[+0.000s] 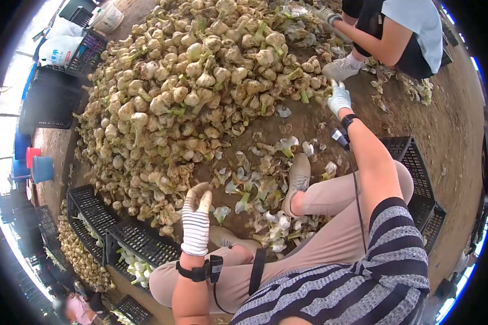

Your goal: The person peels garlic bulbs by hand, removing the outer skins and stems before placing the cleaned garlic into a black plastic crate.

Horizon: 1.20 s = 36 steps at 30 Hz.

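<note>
A big heap of unpeeled garlic bulbs (200,92) covers the dirt floor in front of me. My left hand (196,216), in a striped glove, hovers at the heap's near edge with thumb and fingers apart and nothing in it. Farther out, my right hand (339,98) in a white glove reaches the heap's right edge, fingers spread and touching the bulbs there. Both wrists carry a black strap with a small device. Garlic skins and cut stems (260,184) litter the ground between my legs and the heap.
Black plastic crates (138,241) at lower left hold trimmed white garlic; another black crate (415,162) stands to my right. A second person (396,32) squats at the heap's far right, one gloved hand in it. Blue buckets (40,169) stand at left.
</note>
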Available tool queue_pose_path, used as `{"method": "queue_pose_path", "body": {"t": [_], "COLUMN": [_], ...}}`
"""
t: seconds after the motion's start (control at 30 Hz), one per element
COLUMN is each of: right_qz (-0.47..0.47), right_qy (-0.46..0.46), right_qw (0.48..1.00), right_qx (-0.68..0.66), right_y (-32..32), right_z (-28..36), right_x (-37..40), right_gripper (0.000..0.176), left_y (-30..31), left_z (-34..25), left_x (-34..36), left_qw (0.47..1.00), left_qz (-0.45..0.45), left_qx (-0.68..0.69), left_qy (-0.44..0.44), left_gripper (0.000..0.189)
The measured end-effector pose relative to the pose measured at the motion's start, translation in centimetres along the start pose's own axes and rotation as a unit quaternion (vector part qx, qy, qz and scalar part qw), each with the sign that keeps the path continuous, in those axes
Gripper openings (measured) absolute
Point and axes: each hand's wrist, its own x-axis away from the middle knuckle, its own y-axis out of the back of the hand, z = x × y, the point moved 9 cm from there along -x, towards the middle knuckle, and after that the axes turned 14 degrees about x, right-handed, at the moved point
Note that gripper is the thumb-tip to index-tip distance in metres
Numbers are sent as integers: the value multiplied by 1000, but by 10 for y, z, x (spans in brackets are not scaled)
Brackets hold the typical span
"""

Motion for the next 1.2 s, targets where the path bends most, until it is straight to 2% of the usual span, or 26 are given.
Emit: {"method": "queue_pose_path", "body": {"t": [0.1, 0.17, 0.23, 0.3, 0.33, 0.37, 0.43, 0.47, 0.5, 0.57, 0.6, 0.63, 0.67, 0.7, 0.77, 0.83, 0.87, 0.9, 0.97, 1.0, 1.03, 1.1, 1.13, 1.2], "right_qz": [17, 48, 42, 79, 100, 123, 153, 163, 176, 300, 297, 289, 347, 356, 319, 374, 280, 381, 322, 322, 326, 291, 264, 260], "right_qy": [15, 26, -7, -90, -27, 1, 161, 221, 282, 334, 377, 418, 412, 423, 434, 320, 399, 342, 317, 298, 297, 311, 313, 331], "right_qw": [1000, 994, 997, 986, 995, 992, 974, 961, 943, 878, 841, 795, 738, 729, 691, 638, 642, 568, 544, 531, 529, 594, 620, 631], "right_qx": [-21, -98, -59, -114, 4, 21, 36, 15, -9, -165, -251, -331, -407, -403, -483, -593, -591, -645, -707, -725, -725, -682, -670, -652], "right_y": [-21, -30, -37, -60, -6, -2, 13, 39, 75, 125, 153, 183, 202, 212, 233, 235, 256, 229, 237, 240, 238, 235, 237, 238], "right_z": [-3, 6, 7, -4, 24, 33, 75, 101, 128, 167, 183, 195, 204, 209, 219, 224, 229, 238, 245, 246, 250, 255, 254, 253], "right_x": [-4, -4, 0, 4, 28, 34, 62, 85, 114, 163, 186, 208, 229, 241, 256, 279, 295, 310, 335, 344, 351, 351, 351, 353], "right_gripper": [58, 56, 51, 45, 38, 35, 36, 35, 35, 33, 31, 29, 26, 25, 30, 42, 57, 60, 62, 60, 60, 59, 57, 56], "left_y": [-5, -12, -25, -37, -44, -47, -59, -62, -65, -84, -87, -90, -92, -86, -73, -53, -43, -33, -21, -15, -12, -12, -8, -5], "left_z": [11, 14, 7, 0, -3, -4, -1, 6, 11, 3, 4, 3, -3, -15, -47, -61, -63, -64, -74, -70, -74, -86, -87, -82], "left_x": [-9, -13, -15, -12, -12, -13, -16, -19, -18, -6, -2, 2, 9, 13, 32, 48, 50, 52, 68, 70, 78, 93, 93, 96], "left_qw": [1000, 999, 999, 999, 999, 999, 996, 993, 988, 987, 979, 967, 953, 950, 936, 944, 948, 949, 929, 925, 926, 921, 916, 923], "left_qz": [5, 4, 26, 31, 35, 36, 83, 102, 117, 159, 200, 240, 254, 255, 246, 179, 153, 122, 85, 69, 66, 68, 50, 66], "left_qx": [-18, -7, -31, -26, -18, -16, 31, 63, 94, 25, 41, 58, 162, 161, 192, 217, 183, 148, 26, -18, -20, -18, -64, -22], "left_qy": [24, 37, 11, 15, 18, 12, -19, -24, -26, 10, -22, -59, -43, -80, -161, -173, -213, -251, -359, -374, -372, -384, -393, -379], "left_gripper": [23, 24, 24, 23, 22, 22, 22, 32, 43, 70, 79, 88, 92, 92, 89, 80, 80, 80, 81, 81, 81, 81, 81, 79]}}
